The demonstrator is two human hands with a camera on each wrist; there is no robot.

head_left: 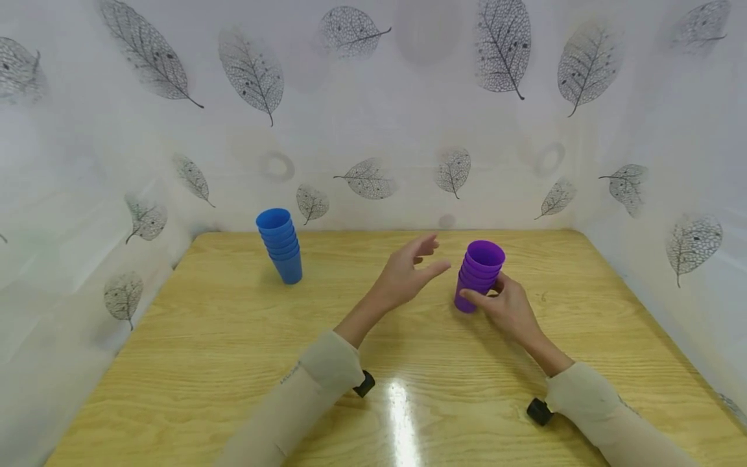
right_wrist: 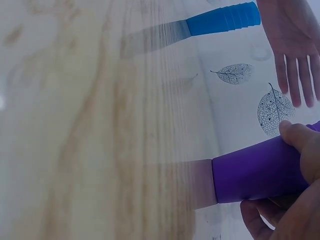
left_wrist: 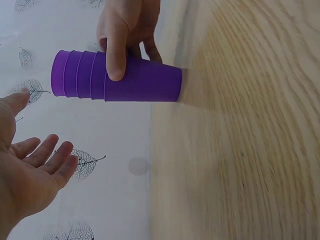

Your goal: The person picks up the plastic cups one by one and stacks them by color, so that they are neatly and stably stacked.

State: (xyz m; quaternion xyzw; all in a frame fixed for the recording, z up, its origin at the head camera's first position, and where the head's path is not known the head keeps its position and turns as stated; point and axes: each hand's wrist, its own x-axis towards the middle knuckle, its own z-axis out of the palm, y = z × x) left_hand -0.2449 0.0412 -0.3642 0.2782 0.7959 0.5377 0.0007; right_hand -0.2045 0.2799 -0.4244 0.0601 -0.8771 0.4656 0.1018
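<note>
A stack of several nested purple cups (head_left: 475, 280) stands mouth up at the right of the wooden table. My right hand (head_left: 512, 310) grips its lower part, thumb on the near side and fingers round the far side. To the left of the stack, my left hand (head_left: 405, 272) is held in the air with its fingers apart, touching nothing. The left wrist view shows the purple cups (left_wrist: 145, 82) lying sideways across the picture, with the left hand (left_wrist: 35, 175) apart from them. In the right wrist view, the right thumb (right_wrist: 297, 134) presses the cup wall.
A stack of several nested blue cups (head_left: 287, 259) stands mouth up at the back left of the table (head_left: 233, 363). Behind the table hangs a pale sheet (head_left: 379, 117) printed with leaves, and it runs along both sides too.
</note>
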